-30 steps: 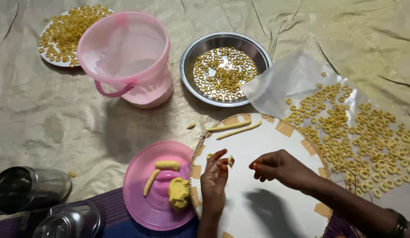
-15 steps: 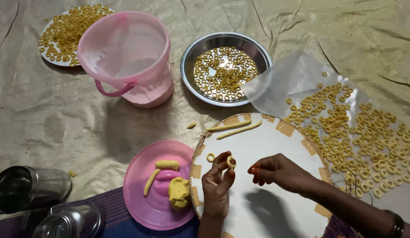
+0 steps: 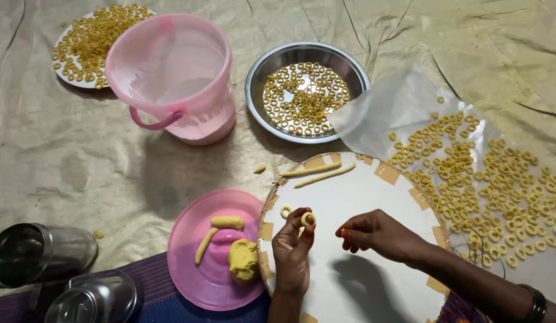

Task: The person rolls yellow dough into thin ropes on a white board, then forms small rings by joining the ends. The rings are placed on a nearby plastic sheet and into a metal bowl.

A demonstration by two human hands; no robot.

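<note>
My left hand (image 3: pixel 293 251) is raised over the round white board (image 3: pixel 373 203) and pinches a small yellow dough ring (image 3: pixel 308 219) at its fingertips. A second dough ring (image 3: pixel 286 212) lies on the board just left of that hand. My right hand (image 3: pixel 373 234) hovers to the right with fingers curled together; nothing shows in it. Two thin dough strips (image 3: pixel 317 173) lie at the board's far edge. A pink plate (image 3: pixel 194 281) left of the board carries a dough lump (image 3: pixel 243 259) and two rolled pieces (image 3: pixel 227 222).
A clear plastic sheet (image 3: pixel 403 107) at the right is covered with several dough rings (image 3: pixel 487 179). A steel bowl (image 3: pixel 260 90) of rings, a pink bucket (image 3: pixel 170 78) and a white plate of rings (image 3: pixel 92 36) stand behind. Steel containers (image 3: pixel 39 251) sit at bottom left.
My left hand has lifted a formed dough ring up off the board. My right hand has drawn slightly away to the right.
</note>
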